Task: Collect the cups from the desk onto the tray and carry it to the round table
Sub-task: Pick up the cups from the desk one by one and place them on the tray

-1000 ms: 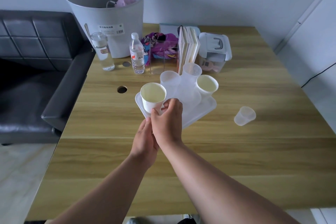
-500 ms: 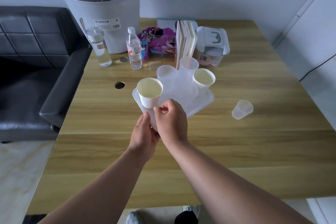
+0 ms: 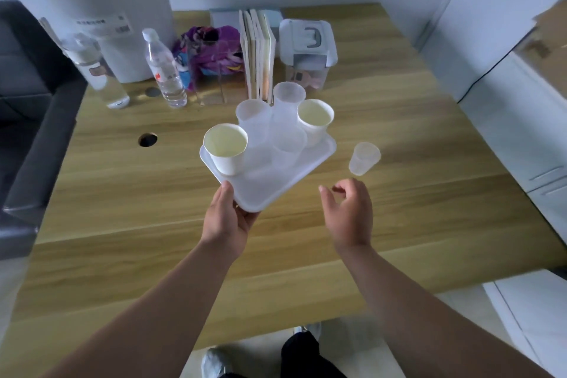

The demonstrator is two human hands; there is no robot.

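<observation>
White plastic fills the left hand (image 3: 226, 218): its thumb lies over the near corner of the tray (image 3: 276, 186) and its fingers curl beneath. The right hand (image 3: 348, 212) hovers just right of the tray, holding nothing, fingers loosely curled and half open, palm turned toward the tray's edge.

Five cups stand upright on the tray: a paper cup (image 3: 226, 149) at the near left, another paper cup (image 3: 315, 122) at the far right, and three translucent plastic cups (image 3: 288, 149) clustered between and behind them. One more translucent cup (image 3: 364, 158) sits tilted on the wooden surface (image 3: 399, 138), beside the tray's right edge and beyond the right hand.

Farther back stand two water bottles (image 3: 164, 70), a grey tub (image 3: 101, 9), upright books (image 3: 257, 52) and a lidded box (image 3: 306, 49).
</observation>
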